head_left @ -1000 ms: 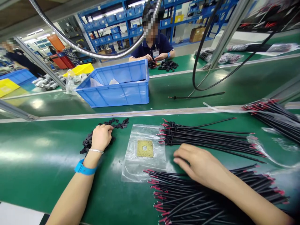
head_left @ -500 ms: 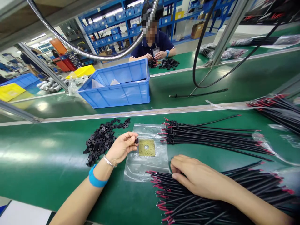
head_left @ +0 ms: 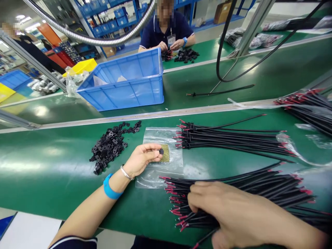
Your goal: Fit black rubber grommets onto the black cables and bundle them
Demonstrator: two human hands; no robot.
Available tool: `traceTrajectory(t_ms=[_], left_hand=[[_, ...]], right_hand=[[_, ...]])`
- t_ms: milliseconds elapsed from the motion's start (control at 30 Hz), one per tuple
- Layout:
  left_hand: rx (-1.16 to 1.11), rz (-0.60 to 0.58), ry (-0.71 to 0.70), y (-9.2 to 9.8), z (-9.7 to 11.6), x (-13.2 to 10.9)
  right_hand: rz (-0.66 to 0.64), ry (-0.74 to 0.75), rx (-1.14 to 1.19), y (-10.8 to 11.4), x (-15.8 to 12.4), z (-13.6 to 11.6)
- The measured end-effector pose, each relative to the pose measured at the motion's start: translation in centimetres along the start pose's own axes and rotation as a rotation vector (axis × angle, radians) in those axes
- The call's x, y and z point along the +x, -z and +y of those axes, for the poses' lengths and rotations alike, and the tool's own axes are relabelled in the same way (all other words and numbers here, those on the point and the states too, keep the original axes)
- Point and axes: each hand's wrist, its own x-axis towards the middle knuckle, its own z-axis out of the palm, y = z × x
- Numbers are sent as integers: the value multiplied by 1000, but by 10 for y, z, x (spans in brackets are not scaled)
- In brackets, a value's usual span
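Observation:
My left hand [head_left: 145, 157] pinches a small black plastic clip [head_left: 161, 151] between thumb and fingertips. Under it a yellowish square plate [head_left: 166, 157] lies on a clear plastic bag [head_left: 171, 174], partly covered by the hand. My right hand [head_left: 220, 204] bends over a pile of black cables [head_left: 267, 188] with red-tipped ends. Its thumb stands apart from the curled fingers, and some fingertips are hidden among the cables. One cable [head_left: 204, 238] runs beneath the hand near the thumb. A heap of black clips [head_left: 109, 148] sits left of the bag.
Behind the bag, to the right, lies a second row of cables [head_left: 230, 136] with black pieces near their left ends. A blue bin [head_left: 124, 95] stands beyond the metal rail [head_left: 192, 108]. A person [head_left: 168, 33] works across the bench. A black cable loop [head_left: 219, 58] hangs overhead.
My left hand has moved right with the clip, from the plate's left edge to over the plate. My right hand has come nearer to me, over the cable pile, its thumb now farther from the fingers.

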Motion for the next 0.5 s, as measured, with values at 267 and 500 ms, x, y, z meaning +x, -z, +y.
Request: traceTrajectory(t_ms=[267, 500], left_hand=[[20, -23, -53, 2, -4, 1], [-30, -59, -29, -1, -2, -2]], right_hand=[[208, 42, -273, -20, -4, -6], [175, 133, -329, -42, -9, -20]])
